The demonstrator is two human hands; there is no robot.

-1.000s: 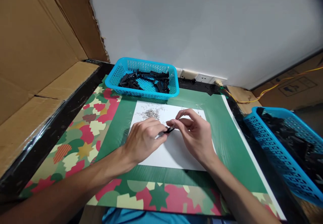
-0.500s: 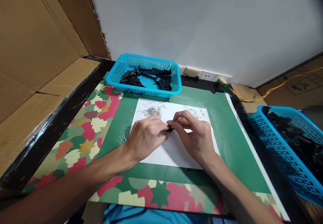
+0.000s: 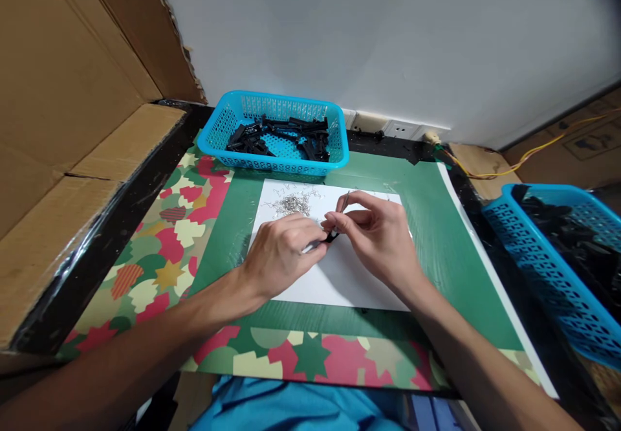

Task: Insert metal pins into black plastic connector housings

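Over a white sheet of paper [image 3: 334,282], both hands meet at a small black plastic piece [image 3: 332,235]. My left hand [image 3: 284,250] is closed on the piece, and most of it is hidden by the fingers. From the right, my right hand [image 3: 378,230] pinches with thumb and index finger at the piece's far end. A thin metal tool [image 3: 345,201] sticks up between its fingers; its exact kind is unclear. Just beyond my left hand lies a pile of small silvery wire pieces [image 3: 294,204], with loose ones scattered around it.
A blue basket [image 3: 272,164] with black plastic parts stands at the back, near wall sockets [image 3: 405,129]. Another blue basket [image 3: 548,276] with black pieces is at the right. Cardboard [image 3: 72,49] borders the left side. A green mat [image 3: 451,256] lies under the paper.
The view has tilted slightly down. My right hand now covers the smaller scatter of wire pieces at the right of the paper. The metal tool shows more upright; both hands stay together.
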